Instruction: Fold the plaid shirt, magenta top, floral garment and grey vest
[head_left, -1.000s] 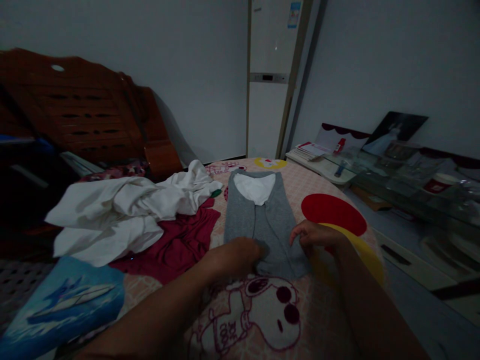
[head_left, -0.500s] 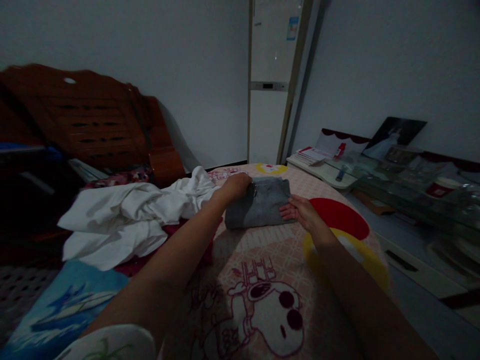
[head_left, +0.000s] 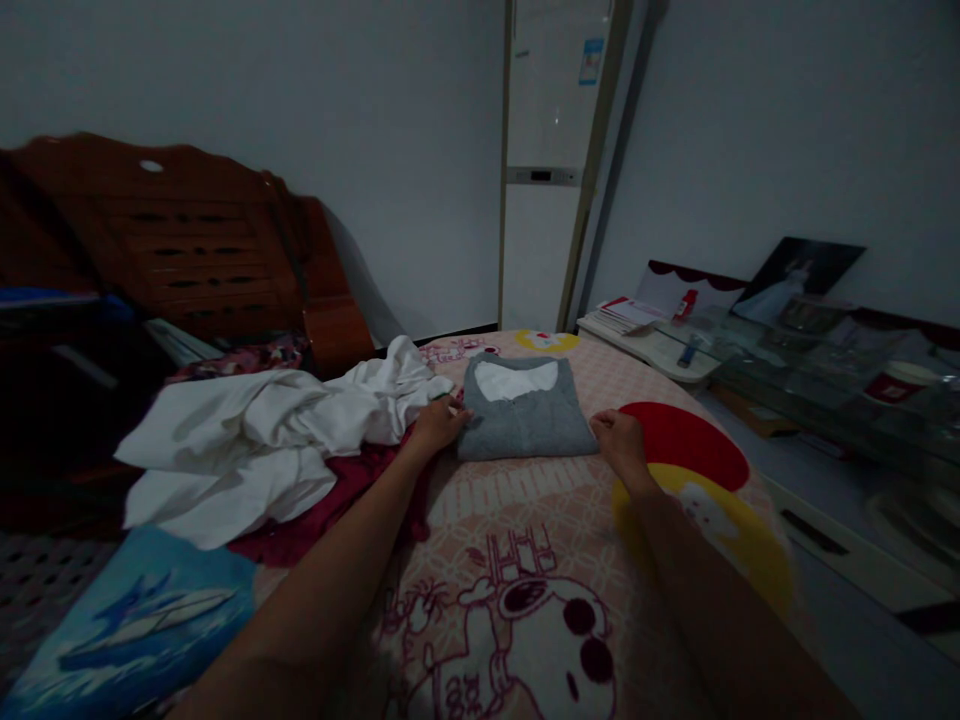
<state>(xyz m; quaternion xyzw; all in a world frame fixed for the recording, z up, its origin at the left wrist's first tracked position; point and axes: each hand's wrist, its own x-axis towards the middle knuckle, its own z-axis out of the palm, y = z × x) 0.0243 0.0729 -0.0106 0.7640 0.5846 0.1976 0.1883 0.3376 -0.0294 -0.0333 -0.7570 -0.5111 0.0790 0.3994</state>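
Observation:
A grey shirt (head_left: 517, 428), folded into a flat block, lies on the patterned tablecloth (head_left: 517, 500). White cloth (head_left: 517, 381) shows inside its wide neck opening, which faces up at the far side. My left hand (head_left: 441, 424) is at the shirt's left edge, thumb and fingers closed together on the cloth there. At the lower right corner, my right hand (head_left: 619, 440) has its fingers curled in, with the fingertips pinching the edge. A crumpled white cloth (head_left: 285, 420) lies left of my left hand, on top of a dark red cloth (head_left: 360, 480).
A blue printed cloth (head_left: 142, 610) is at the lower left. Behind the pile stands a wooden bench (head_left: 187, 240). To the right, a glass-topped cabinet (head_left: 795, 370) holds papers, a paper cup (head_left: 898, 382) and a photo (head_left: 799, 275). A tall white air conditioner (head_left: 540, 240) stands at the back.
The grey shirt has turned over, so its neck opening now faces up. My left hand has come down and left from the top edge; my right hand has shifted slightly right and curled its fingers.

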